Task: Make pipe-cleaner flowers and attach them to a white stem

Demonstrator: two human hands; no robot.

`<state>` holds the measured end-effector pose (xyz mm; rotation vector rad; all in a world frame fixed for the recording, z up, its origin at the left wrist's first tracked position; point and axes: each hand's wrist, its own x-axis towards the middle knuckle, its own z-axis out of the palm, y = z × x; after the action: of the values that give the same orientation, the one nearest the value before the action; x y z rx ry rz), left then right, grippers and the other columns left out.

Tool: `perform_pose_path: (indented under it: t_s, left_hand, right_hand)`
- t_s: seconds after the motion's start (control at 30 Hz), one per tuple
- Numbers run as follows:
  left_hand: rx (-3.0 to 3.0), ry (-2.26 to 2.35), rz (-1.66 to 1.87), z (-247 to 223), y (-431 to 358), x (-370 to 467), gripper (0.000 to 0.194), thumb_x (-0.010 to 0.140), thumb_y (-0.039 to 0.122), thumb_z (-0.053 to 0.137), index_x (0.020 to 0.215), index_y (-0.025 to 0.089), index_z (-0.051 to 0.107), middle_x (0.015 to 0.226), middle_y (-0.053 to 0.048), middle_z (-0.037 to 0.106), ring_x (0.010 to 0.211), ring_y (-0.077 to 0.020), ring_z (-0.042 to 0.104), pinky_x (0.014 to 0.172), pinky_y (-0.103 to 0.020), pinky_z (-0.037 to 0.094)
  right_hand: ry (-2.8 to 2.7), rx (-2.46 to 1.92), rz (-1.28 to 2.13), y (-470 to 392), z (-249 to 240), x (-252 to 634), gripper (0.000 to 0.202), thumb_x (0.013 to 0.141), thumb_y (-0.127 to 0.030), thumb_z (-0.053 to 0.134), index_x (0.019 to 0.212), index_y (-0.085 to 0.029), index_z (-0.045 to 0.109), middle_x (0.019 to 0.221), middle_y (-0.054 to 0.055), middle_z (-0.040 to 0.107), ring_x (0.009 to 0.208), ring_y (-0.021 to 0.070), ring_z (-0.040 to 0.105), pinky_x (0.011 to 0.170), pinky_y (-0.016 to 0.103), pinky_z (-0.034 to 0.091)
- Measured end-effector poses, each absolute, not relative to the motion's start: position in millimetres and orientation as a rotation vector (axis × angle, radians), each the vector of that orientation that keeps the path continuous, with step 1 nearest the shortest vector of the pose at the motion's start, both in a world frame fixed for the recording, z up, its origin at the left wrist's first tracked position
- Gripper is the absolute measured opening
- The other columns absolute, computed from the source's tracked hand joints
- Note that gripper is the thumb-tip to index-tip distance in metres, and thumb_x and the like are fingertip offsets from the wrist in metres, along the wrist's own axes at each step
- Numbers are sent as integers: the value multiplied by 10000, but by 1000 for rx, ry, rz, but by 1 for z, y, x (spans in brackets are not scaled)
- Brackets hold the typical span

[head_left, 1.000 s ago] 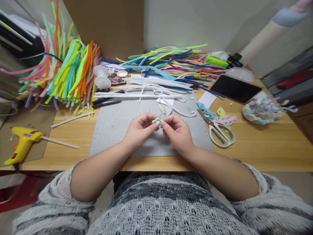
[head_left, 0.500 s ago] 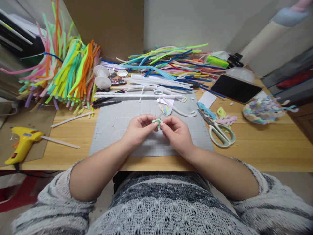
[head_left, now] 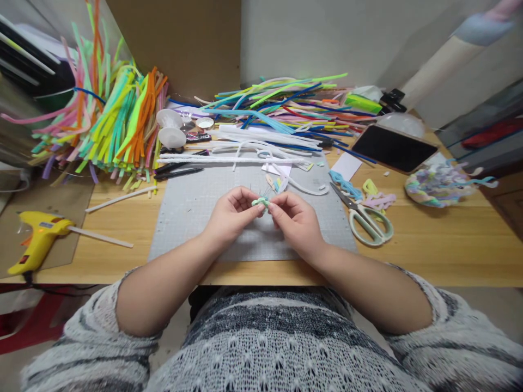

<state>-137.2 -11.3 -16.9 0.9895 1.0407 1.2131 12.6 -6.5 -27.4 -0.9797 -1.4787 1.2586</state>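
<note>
Above the grey cutting mat (head_left: pixel 183 218), a small pale-green pipe cleaner piece (head_left: pixel 260 202), bent into a compact shape, is pinched between both hands. My left hand (head_left: pixel 233 213) grips its left side between thumb and fingers. On its right side, the thumb and fingers of my right hand (head_left: pixel 295 219) are closed. Thin dark wire ends stick up behind the piece. Just beyond the fingertips lie small pastel bent pieces (head_left: pixel 278 184) on the mat, partly hidden by the hands.
Scissors (head_left: pixel 365 218) lie right of the mat beside blue, yellow and pink bent pieces (head_left: pixel 346 184). A yellow glue gun (head_left: pixel 41 237) rests at left. White pipe cleaners (head_left: pixel 241 159) cross the mat's back; colourful bundles (head_left: pixel 122 120) and a phone (head_left: pixel 394 147) stand around.
The pale-green piece has tilted slightly between my fingers and shows a wider, flatter outline. My left fingers have lifted a little. Everything else on the table stays put.
</note>
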Motion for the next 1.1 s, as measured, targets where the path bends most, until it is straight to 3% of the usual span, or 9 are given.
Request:
perform_pose_path:
  t_s: [0.4, 1.1]
  left_hand:
    - [1303, 1138, 1151, -20, -12, -140, 146, 681, 220, 706, 766, 152, 608, 710, 1, 612, 672, -105, 547, 649, -244, 426]
    - [1123, 1133, 1166, -19, -11, -137, 177, 645, 222, 719, 756, 149, 602, 703, 9, 632, 650, -88, 571, 658, -235, 451]
  right_hand:
    - [-1642, -1021, 1051, -5, -26, 16, 85, 826, -272, 582, 822, -187, 580, 728, -12, 550, 600, 85, 474, 552, 236, 381]
    - [-1567, -1076, 1222, -1, -30, 15, 130, 810, -297, 597, 819, -168, 607, 710, -3, 594, 593, 87, 482, 545, 233, 383]
